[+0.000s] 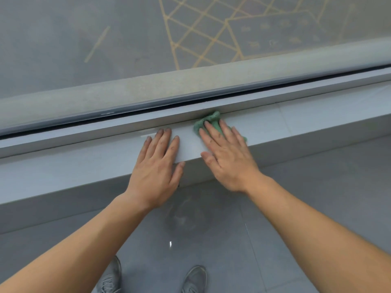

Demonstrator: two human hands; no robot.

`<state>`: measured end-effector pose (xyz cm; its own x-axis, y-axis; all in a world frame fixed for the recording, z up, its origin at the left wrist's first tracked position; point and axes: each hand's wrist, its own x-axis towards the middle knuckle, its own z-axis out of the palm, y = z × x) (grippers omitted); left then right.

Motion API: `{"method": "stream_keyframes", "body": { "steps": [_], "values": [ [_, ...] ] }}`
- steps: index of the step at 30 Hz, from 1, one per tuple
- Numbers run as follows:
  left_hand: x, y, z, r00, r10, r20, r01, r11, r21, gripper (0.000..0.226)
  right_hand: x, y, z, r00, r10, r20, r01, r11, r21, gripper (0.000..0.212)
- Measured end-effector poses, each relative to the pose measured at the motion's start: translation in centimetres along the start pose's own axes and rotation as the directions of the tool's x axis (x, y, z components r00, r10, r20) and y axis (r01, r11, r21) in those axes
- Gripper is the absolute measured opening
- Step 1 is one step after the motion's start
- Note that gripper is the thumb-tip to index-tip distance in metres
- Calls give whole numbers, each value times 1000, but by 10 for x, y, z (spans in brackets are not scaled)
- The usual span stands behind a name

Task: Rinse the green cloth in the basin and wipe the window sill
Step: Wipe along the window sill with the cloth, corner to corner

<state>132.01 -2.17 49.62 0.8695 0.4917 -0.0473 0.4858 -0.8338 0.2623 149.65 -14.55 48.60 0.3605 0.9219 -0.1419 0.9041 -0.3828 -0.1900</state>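
Two hands flat on the window sill (84, 166), both bare, fingers spread, palms down. Right hand (226, 157) presses the green cloth (208, 121) onto the sill top; cloth bunched under the fingers, its far edge touching the raised window frame (127, 125), a bit of green also showing past the little-finger side of the hand. Left hand (157, 166) lies just beside it, bare on the sill, holding nothing, fingertips dark-smudged, thumb hanging over the front edge. Hands near each other, not touching. Sill is pale grey, runs diagonally across view, upper right to lower left. Behind it the dark track of the frame, then glass (84, 39) with yellow line markings seen through it, blurred; some faint marks there, not readable. No brand or label legible anywhere. Below the sill, glossy grey tiled floor (296, 208), two grey shoes (112, 278) at bottom edge. Basin not in view
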Motion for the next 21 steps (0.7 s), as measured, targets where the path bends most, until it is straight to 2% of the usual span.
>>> {"method": "stream_keyframes", "body": {
  "steps": [1,3,5,7,9,11,13,14,16,19,21],
  "values": [
    [3,4,1,1000,0,3,0,1000,-2,65,-1,20,-4,1000,17,-5,-17,1000,-7,63],
    [8,11,2,1000,1,6,-1,1000,-7,65,-6,62,-12,982,180,-54,-181,983,-9,64],
    [14,19,3,1000,7,12,-7,1000,-5,65,-9,92,-18,928,360,-97,-359,933,30,64],
    [21,30,6,1000,17,15,-17,1000,7,64,-4,85,-17,882,455,-124,-451,890,60,67],
    [30,43,9,1000,23,20,-23,1000,5,63,-2,60,-12,914,391,-107,-388,920,44,69],
    [38,55,12,1000,16,12,-16,1000,8,62,-6,49,-8,984,173,-50,-174,985,-14,67],
    [43,62,15,1000,-2,3,2,1000,24,61,-8,68,-13,999,41,-4,-41,998,-41,64],
    [44,63,17,1000,-9,0,9,1000,28,61,-9,86,-16,998,58,-6,-58,997,-41,63],
    [46,65,20,1000,-15,-9,16,999,30,60,-13,124,-23,977,210,-44,-212,977,-26,64],
    [53,74,22,1000,-13,-20,14,999,31,60,-16,144,-28,880,464,-101,-461,886,54,68],
    [61,87,24,1000,2,-19,-2,1000,15,60,-13,121,-26,880,464,-100,-461,886,53,71]
  ]
}}
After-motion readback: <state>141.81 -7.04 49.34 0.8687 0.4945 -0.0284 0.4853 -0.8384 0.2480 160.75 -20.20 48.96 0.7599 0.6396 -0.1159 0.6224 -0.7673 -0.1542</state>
